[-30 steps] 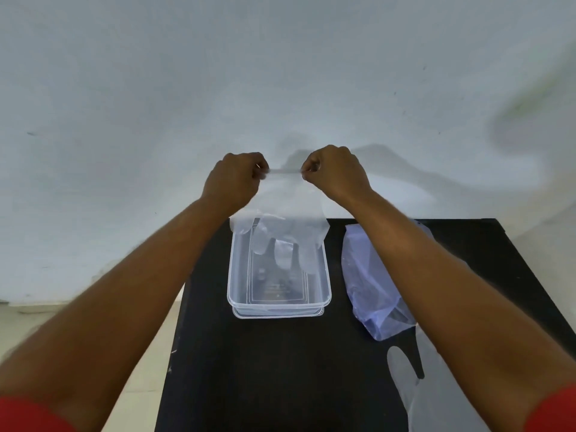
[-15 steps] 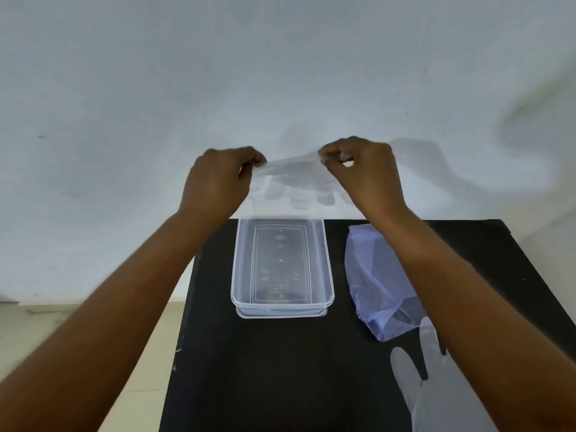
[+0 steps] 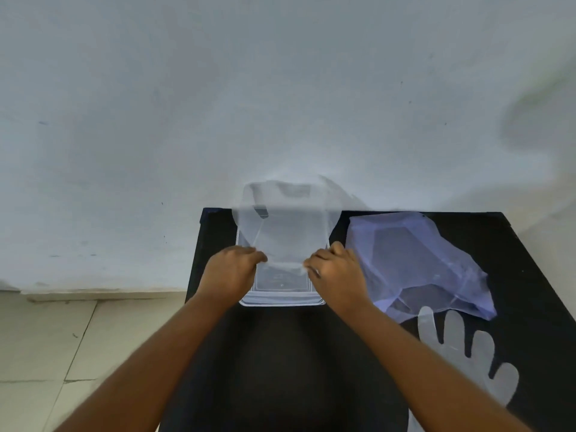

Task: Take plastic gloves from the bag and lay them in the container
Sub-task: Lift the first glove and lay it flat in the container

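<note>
Your left hand [image 3: 232,269], right hand [image 3: 335,271]: each pinching glove [image 3: 286,226] edge over container [image 3: 282,299]; bag [image 3: 414,260], second glove [image 3: 467,353] right, on table [image 3: 280,353]

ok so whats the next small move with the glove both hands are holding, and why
Probably lower the near edge and let go. Both the left hand and right hand pinch the glove low over the container, but its far end billows up past the far rim, so easing it down should settle it inside.

Both arms extended forward; left hand [image 3: 232,269] and right hand [image 3: 335,272] level, near together, each in pinching grip.
</note>
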